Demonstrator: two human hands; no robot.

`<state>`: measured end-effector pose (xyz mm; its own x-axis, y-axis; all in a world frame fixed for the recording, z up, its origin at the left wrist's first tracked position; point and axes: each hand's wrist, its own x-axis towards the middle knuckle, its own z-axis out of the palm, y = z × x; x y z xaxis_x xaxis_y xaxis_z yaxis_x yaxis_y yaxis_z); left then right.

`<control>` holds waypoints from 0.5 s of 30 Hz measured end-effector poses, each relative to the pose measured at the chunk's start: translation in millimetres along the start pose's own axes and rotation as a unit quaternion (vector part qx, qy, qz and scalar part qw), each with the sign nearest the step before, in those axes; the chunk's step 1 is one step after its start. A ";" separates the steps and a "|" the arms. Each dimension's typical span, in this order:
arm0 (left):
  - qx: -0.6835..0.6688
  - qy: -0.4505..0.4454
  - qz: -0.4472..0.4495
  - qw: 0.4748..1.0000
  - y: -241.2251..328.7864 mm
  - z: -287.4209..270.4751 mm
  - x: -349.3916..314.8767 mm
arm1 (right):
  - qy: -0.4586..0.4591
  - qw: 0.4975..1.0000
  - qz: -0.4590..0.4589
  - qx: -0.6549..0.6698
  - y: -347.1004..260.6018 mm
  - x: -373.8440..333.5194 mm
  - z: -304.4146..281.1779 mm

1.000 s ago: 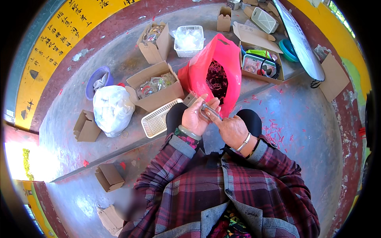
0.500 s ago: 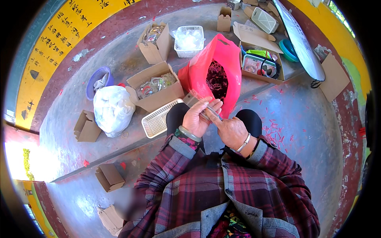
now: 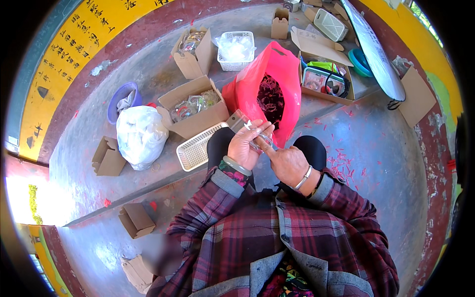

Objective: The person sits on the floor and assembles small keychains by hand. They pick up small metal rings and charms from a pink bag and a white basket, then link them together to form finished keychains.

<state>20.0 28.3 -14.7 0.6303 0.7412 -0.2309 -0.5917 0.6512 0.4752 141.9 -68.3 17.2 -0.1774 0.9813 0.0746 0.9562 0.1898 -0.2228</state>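
My left hand [image 3: 246, 144] has its thumb and fingers closed round a small clear plastic bag [image 3: 236, 120], whose flat end sticks out toward the upper left. My right hand [image 3: 288, 166] meets it from the right, index finger extended to the left palm and the other fingers curled. A thin, pale, looped edge shows between the hands, too small to name. Just beyond them stands a pink-red plastic bag [image 3: 242, 91], gaping, with many dark red and pink pieces [image 3: 270, 99] inside. A cream plastic basket [image 3: 194, 151] lies beside my left knee.
A cardboard box [image 3: 203, 119] of clear and coloured rings stands left of the pink-red bag. Farther off are a white basket [image 3: 236, 63], a box with a black cable [image 3: 326, 96] and a purple basin [image 3: 117, 105]. A stuffed white bag [image 3: 141, 136] sits left. Red scraps [image 3: 341, 163] litter the floor.
The hands keep nearly the same place. The left fingers have shifted slightly on the clear plastic bag, and a pale loop now shows between the hands. The surroundings look unchanged.
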 end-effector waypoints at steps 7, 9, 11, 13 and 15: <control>-0.006 -0.007 -0.025 1.000 -5.6 -3.3 -0.9 | -0.025 1.000 0.006 -0.005 6.3 1.0 4.3; -0.012 -0.003 -0.028 1.000 -7.5 -2.0 -0.8 | -0.025 1.000 0.010 -0.009 8.1 1.1 8.2; -0.014 -0.008 -0.029 0.999 -7.5 -0.1 -1.6 | -0.019 1.000 0.011 -0.006 9.1 0.5 11.1; -0.011 -0.020 -0.029 0.999 -5.4 1.4 -3.1 | -0.014 1.000 0.006 -0.005 9.0 0.3 9.4; -0.004 -0.020 -0.031 0.999 -5.7 0.4 -2.0 | -0.010 1.000 0.003 -0.011 8.5 0.5 8.1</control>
<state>22.3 23.0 -16.6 0.6848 0.6928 -0.2259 -0.5548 0.6967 0.4547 148.1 -65.9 7.5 -0.1752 0.9831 0.0531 0.9622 0.1824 -0.2022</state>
